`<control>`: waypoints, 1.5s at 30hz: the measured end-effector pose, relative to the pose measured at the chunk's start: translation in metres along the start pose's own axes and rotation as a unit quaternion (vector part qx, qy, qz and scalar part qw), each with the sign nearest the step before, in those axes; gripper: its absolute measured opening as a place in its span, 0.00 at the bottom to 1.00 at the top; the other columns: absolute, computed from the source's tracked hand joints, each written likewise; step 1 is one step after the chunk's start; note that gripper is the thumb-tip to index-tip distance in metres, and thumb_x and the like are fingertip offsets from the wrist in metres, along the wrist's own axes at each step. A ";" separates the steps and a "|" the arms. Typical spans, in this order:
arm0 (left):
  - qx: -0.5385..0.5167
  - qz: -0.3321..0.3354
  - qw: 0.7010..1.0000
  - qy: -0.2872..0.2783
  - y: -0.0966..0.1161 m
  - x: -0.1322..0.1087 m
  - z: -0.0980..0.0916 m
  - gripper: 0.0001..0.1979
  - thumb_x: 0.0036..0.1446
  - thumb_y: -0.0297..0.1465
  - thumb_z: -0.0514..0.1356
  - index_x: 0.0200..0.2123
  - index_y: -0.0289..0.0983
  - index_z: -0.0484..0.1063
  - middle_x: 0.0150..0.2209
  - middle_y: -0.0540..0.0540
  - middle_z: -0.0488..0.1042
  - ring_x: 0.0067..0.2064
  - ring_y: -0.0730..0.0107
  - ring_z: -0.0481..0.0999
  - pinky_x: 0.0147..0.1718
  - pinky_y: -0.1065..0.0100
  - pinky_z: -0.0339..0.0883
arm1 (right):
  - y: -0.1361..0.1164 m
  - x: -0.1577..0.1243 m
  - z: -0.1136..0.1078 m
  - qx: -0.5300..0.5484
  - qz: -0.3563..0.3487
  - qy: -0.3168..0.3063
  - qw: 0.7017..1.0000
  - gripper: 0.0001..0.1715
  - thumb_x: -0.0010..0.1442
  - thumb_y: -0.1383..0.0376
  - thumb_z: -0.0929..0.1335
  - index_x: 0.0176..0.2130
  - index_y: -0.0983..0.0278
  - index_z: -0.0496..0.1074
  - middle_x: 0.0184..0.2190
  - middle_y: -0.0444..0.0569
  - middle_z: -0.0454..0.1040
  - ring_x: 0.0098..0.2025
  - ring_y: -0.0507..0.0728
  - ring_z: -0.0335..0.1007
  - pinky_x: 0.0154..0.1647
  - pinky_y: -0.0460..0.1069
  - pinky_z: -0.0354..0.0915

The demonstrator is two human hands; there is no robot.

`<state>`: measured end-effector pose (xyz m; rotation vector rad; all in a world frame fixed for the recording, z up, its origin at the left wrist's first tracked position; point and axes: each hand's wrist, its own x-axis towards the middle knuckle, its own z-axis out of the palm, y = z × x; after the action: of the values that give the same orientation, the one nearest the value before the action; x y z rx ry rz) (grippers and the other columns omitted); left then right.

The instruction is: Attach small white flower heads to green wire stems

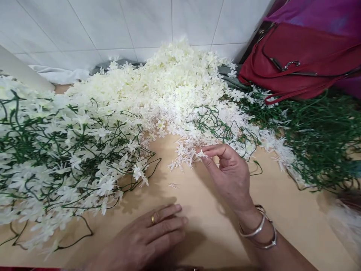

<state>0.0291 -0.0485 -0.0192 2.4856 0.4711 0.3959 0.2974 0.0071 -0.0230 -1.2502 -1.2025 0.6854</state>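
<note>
Head view: near centre, my right hand (232,178) pinched a white flower (201,154) above the tan tabletop (293,210); lower centre, my left hand (150,235) was loosely spread. A tiled wall (149,22) crossed the top.

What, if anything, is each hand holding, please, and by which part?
The right hand pinches a small white piece between fingers; which part is too small to tell. The left hand shows nothing held.

Working remotely, I see a gold ring (152,218) banding one finger of the left hand (152,237) and slim silver bangles (261,226), one with a small ornament (273,242), circling the right wrist (249,216).
</note>
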 end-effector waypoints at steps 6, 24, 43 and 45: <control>0.074 -0.042 0.996 0.001 -0.045 0.000 -0.011 0.37 0.68 0.15 0.51 0.76 0.43 0.52 0.71 0.42 0.68 0.77 0.60 0.56 0.76 0.49 0.46 | 0.004 0.002 0.002 0.019 0.012 -0.004 1.000 0.04 0.63 0.67 0.74 0.35 0.58 0.76 0.39 0.48 0.82 0.46 0.59 0.79 0.54 0.57 0.69; 0.333 -0.162 0.919 0.138 -0.016 0.076 0.057 0.30 0.73 0.32 0.55 0.71 0.24 0.56 0.73 0.23 0.58 0.78 0.38 0.50 0.72 0.36 0.50 | 0.001 0.009 -0.005 0.075 0.035 0.003 0.997 0.05 0.62 0.66 0.75 0.36 0.59 0.75 0.39 0.48 0.80 0.45 0.59 0.77 0.54 0.57 0.70; 0.213 -0.168 0.909 0.315 -0.078 0.189 -0.033 0.07 0.72 0.31 0.58 0.47 0.39 0.76 0.47 0.42 0.79 0.49 0.55 0.78 0.50 0.57 0.69 | -0.029 0.028 -0.061 0.018 0.042 0.045 0.998 0.07 0.59 0.63 0.77 0.35 0.59 0.76 0.34 0.45 0.80 0.37 0.55 0.75 0.43 0.52 0.69; 0.208 -0.196 0.912 0.293 -0.074 0.200 -0.029 0.06 0.70 0.33 0.62 0.46 0.38 0.77 0.47 0.41 0.79 0.50 0.53 0.78 0.50 0.56 0.69 | -0.021 0.029 -0.058 0.027 0.056 0.049 0.997 0.08 0.59 0.62 0.77 0.34 0.59 0.75 0.32 0.44 0.78 0.36 0.55 0.74 0.42 0.52 0.68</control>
<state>0.1790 0.1059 -0.0045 2.5360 1.3995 0.9623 0.3559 0.0087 0.0121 -1.2993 -1.0341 0.7262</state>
